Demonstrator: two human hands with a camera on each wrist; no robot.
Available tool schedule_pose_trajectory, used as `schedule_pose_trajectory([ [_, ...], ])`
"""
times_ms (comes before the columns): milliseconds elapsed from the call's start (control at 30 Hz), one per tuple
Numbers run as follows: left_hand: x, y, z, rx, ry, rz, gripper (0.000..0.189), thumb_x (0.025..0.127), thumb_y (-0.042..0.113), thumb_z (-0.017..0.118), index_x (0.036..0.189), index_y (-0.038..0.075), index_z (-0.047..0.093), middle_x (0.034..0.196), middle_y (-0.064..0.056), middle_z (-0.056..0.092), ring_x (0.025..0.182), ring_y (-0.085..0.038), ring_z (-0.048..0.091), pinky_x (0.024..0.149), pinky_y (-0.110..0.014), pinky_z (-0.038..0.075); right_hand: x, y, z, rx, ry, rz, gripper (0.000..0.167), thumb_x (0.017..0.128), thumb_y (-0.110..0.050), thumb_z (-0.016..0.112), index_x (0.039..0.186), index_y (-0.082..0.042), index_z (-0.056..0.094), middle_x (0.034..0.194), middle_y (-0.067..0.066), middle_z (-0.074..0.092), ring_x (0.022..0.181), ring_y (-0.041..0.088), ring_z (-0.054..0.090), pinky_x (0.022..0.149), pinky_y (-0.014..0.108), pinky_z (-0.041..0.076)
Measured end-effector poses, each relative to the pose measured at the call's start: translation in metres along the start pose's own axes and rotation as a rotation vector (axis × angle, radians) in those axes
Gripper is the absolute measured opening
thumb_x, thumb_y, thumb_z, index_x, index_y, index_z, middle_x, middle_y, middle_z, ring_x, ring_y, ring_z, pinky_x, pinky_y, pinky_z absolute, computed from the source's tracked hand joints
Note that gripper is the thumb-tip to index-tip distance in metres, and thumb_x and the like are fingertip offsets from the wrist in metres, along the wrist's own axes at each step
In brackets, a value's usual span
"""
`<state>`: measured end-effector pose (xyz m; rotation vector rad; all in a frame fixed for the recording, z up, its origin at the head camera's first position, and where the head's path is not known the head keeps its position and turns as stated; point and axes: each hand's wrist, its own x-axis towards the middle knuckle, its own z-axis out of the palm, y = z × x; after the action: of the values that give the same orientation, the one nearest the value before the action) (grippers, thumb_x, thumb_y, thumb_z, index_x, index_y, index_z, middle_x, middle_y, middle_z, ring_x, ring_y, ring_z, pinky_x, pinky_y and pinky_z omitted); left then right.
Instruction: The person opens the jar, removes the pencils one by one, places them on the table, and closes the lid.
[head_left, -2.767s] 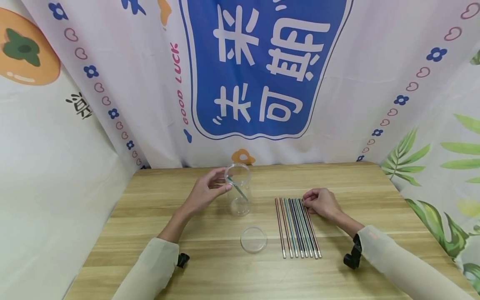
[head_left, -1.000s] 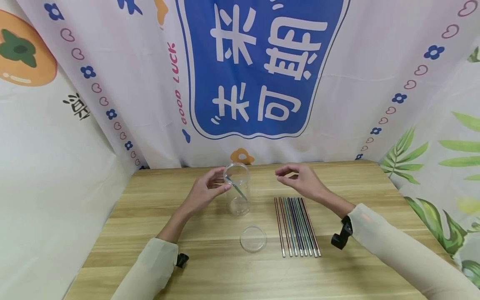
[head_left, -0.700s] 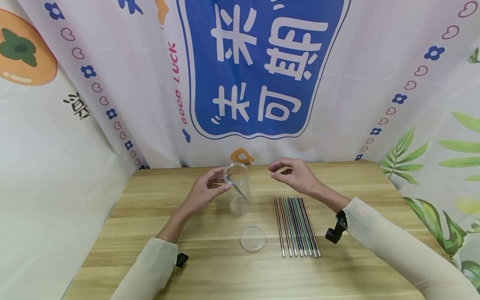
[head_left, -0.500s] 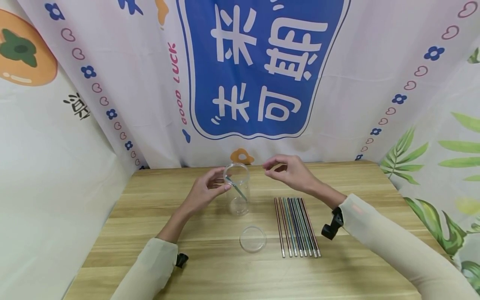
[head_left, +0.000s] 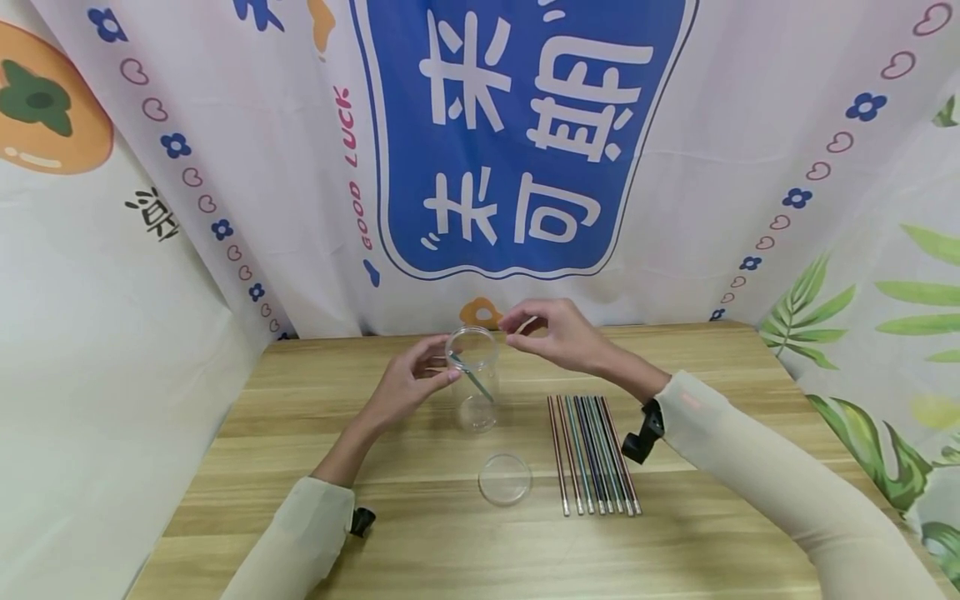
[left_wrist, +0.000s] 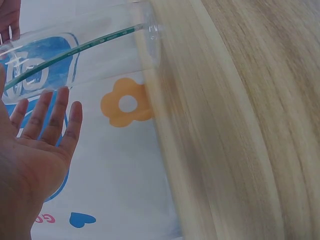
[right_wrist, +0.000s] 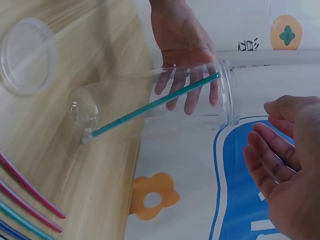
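Note:
A clear, lidless plastic jar [head_left: 474, 417] stands upright near the table's back edge. Inside it a single green pencil [right_wrist: 157, 102] leans slantwise, its silver end at the bottom. My left hand [head_left: 408, 375] is at the jar's left side near the rim, thumb in front and fingers behind; the left wrist view shows those fingers fairly straight. Just right of the mouth hovers my right hand [head_left: 558, 333], fingers loosely bent with nothing between them. To the right of the jar, several red, teal and dark blue pencils [head_left: 590, 454] lie side by side.
A round clear lid [head_left: 506, 480] lies flat on the wooden table [head_left: 337, 517], in front of the jar. Behind the back edge hangs a printed white and blue curtain [head_left: 660, 250]. Each wrist carries a small black camera.
My right hand has left the top of the pencil row, risen, and moved left to beside the jar's mouth. The left hand, jar, lid and pencils stay in place.

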<state>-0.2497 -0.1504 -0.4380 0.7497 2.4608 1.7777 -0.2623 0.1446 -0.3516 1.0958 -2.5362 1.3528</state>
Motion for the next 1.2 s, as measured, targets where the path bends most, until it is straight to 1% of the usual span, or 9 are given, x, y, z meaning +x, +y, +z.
schedule_pose_trajectory([
  [67,0.0,0.0,0.0,0.0,-0.001,0.001,0.053,0.099,0.016,0.078,0.148,0.011,0.058,0.14,-0.019,0.067,0.122,-0.033,0.069,0.104,-0.045,0.059,0.004,-0.002,0.001,-0.012,-0.01,-0.014,0.02,0.095,-0.004,0.078,0.115,-0.002,0.077,0.111,0.013,0.077,0.099,0.02,0.072,0.089,0.034,0.064],
  [167,0.0,-0.001,0.0,0.002,0.0,0.0,0.053,0.099,0.017,0.078,0.148,0.012,0.058,0.139,-0.015,0.069,0.122,-0.032,0.069,0.103,-0.045,0.059,0.01,-0.005,0.003,-0.031,-0.029,-0.047,0.021,0.095,-0.005,0.079,0.115,0.0,0.077,0.111,0.013,0.078,0.098,0.019,0.072,0.09,0.037,0.064],
  [267,-0.001,-0.001,0.0,0.001,0.0,0.0,0.053,0.099,0.017,0.078,0.148,0.012,0.058,0.138,-0.014,0.069,0.122,-0.033,0.069,0.104,-0.047,0.059,0.017,-0.008,0.005,-0.055,-0.05,-0.09,0.022,0.095,-0.006,0.079,0.116,0.002,0.076,0.108,0.013,0.078,0.096,0.019,0.073,0.09,0.038,0.064],
  [433,0.0,-0.002,0.0,0.005,0.001,-0.002,0.053,0.099,0.018,0.078,0.148,0.012,0.058,0.137,-0.013,0.069,0.121,-0.032,0.069,0.104,-0.046,0.059,0.025,-0.01,0.008,-0.088,-0.087,-0.152,0.022,0.094,-0.003,0.079,0.115,0.001,0.076,0.105,0.013,0.078,0.094,0.019,0.074,0.09,0.035,0.064],
  [667,0.001,-0.002,0.0,-0.007,0.001,0.011,0.053,0.099,0.015,0.077,0.148,0.008,0.057,0.137,-0.017,0.069,0.12,-0.033,0.07,0.102,-0.042,0.06,0.035,-0.014,0.012,-0.178,-0.155,-0.218,0.019,0.095,-0.006,0.077,0.112,0.0,0.078,0.105,0.012,0.078,0.094,0.02,0.073,0.087,0.035,0.064],
  [767,0.001,-0.002,0.0,-0.006,0.006,0.008,0.054,0.098,0.015,0.078,0.148,0.006,0.057,0.136,-0.018,0.069,0.119,-0.034,0.07,0.101,-0.041,0.061,0.04,-0.016,0.014,-0.2,-0.185,-0.234,0.018,0.094,-0.006,0.077,0.112,-0.001,0.078,0.106,0.012,0.078,0.094,0.02,0.073,0.086,0.034,0.064],
  [933,0.002,-0.002,0.0,-0.005,0.007,0.005,0.055,0.098,0.015,0.078,0.147,0.005,0.057,0.135,-0.017,0.07,0.118,-0.034,0.071,0.1,-0.04,0.061,0.048,-0.02,0.017,-0.208,-0.247,-0.219,0.016,0.094,-0.004,0.077,0.11,-0.002,0.079,0.106,0.011,0.077,0.094,0.017,0.073,0.087,0.028,0.063],
  [1100,0.002,-0.003,0.0,-0.013,0.004,0.003,0.054,0.098,0.015,0.078,0.147,0.008,0.057,0.133,-0.02,0.069,0.119,-0.035,0.071,0.099,-0.038,0.062,0.054,-0.021,0.022,-0.2,-0.291,-0.234,0.015,0.094,-0.002,0.076,0.108,0.0,0.08,0.101,0.011,0.076,0.093,0.017,0.072,0.087,0.034,0.065],
  [1200,0.002,-0.003,0.0,-0.015,0.005,0.001,0.055,0.098,0.015,0.078,0.148,0.008,0.057,0.133,-0.019,0.07,0.119,-0.034,0.071,0.099,-0.038,0.062,0.056,-0.021,0.025,-0.214,-0.306,-0.239,0.014,0.094,-0.003,0.076,0.107,-0.002,0.081,0.1,0.007,0.076,0.093,0.015,0.072,0.087,0.032,0.064],
])
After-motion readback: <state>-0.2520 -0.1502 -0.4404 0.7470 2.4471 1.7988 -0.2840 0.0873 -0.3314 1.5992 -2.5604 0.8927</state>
